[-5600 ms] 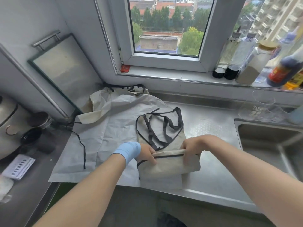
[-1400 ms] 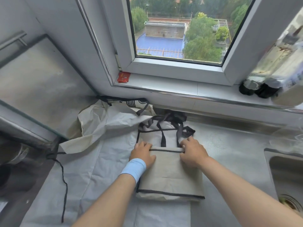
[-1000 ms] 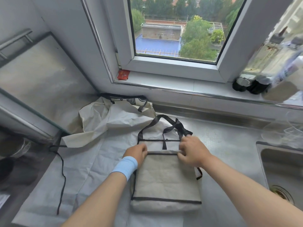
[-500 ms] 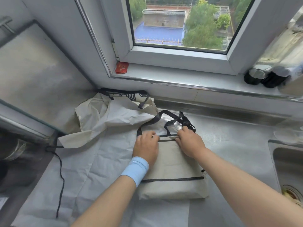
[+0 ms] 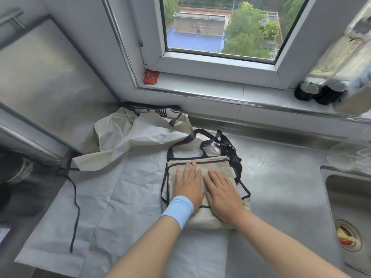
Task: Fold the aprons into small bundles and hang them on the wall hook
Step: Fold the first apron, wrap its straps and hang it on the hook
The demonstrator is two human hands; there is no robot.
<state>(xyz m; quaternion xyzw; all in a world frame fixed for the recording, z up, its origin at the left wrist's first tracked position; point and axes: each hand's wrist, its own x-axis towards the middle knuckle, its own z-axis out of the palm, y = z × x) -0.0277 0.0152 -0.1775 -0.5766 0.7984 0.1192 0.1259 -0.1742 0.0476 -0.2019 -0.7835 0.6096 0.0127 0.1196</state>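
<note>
A beige apron with black trim lies folded into a small rectangular bundle [image 5: 212,163] on the steel counter. Its black straps [image 5: 218,143] loop out behind it toward the window. My left hand [image 5: 187,185], a light blue band on its wrist, lies flat on the bundle's left half. My right hand [image 5: 220,192] presses flat on the right half beside it. Under the bundle a second, pale apron [image 5: 112,197] is spread open across the counter, its black tie [image 5: 75,209] trailing at the left. No wall hook is in view.
A crumpled cream cloth [image 5: 128,135] with a black print sits in the back corner. A steel board [image 5: 36,77] leans on the left wall. The sink [image 5: 349,209] is at the right, bottles [image 5: 321,91] stand on the window sill, and a glass [image 5: 349,157] is behind the sink.
Both hands moved from the bundle's far edge, where they tucked the fold, back onto its top and now lie flat on it. The bundle is shorter after another fold.
</note>
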